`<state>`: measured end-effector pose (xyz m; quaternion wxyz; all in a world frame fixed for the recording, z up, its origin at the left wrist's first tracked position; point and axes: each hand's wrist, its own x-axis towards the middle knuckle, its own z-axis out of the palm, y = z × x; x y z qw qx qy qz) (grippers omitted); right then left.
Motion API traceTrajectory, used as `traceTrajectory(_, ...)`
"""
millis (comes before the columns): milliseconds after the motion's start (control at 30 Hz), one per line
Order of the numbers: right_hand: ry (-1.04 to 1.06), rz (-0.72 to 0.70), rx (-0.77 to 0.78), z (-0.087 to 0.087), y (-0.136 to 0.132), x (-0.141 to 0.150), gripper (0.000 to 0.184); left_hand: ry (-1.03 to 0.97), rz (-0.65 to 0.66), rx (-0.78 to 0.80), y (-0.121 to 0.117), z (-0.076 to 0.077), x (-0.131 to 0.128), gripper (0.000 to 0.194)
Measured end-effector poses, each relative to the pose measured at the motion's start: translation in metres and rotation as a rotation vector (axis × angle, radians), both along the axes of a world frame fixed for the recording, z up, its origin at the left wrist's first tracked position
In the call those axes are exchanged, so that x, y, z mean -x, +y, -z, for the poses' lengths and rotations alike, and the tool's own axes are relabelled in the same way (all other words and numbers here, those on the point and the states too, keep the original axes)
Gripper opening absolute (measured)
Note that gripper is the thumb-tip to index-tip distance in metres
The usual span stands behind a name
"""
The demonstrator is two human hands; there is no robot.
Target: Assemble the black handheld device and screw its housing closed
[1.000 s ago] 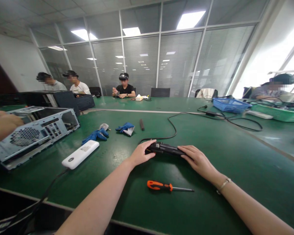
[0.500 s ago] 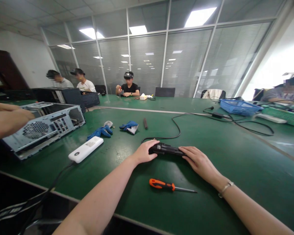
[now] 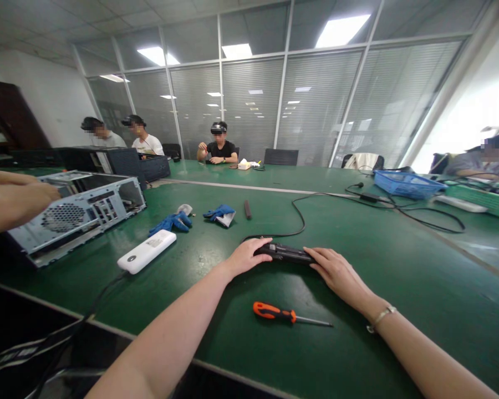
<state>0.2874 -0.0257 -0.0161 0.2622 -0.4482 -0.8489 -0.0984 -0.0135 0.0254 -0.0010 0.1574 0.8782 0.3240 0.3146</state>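
A broad, glossy green worktop (image 3: 370, 277) carries an open grey metal computer case (image 3: 87, 213) at left and, near it, an oblong white plastic block (image 3: 147, 252). At the worktop's middle lies a long, slim black device (image 3: 290, 254). The left hand (image 3: 249, 258) grips its left end; the right hand (image 3: 336, 272) touches its right end, its grip unclear. Nearer lies an orange-and-black-handled screwdriver (image 3: 280, 314).
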Motion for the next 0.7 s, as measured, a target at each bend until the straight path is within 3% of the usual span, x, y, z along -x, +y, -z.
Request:
traceTrajectory(233,0.028,-0.087,0.141,-0.015,-0.018,-0.005,0.042,0.038,0.11,0.032,-0.015,-0.014,0.01,0.053)
traceTrajectory(467,0.171,-0.073,0.155,-0.018,-0.022,-0.002,0.039,-0.025,0.096,0.002,-0.018,-0.017,0.008,0.052)
traceTrajectory(700,0.123,-0.064,0.161,-0.014,-0.019,-0.004,0.04,0.013,0.057,0.048,-0.016,-0.014,0.007,0.05)
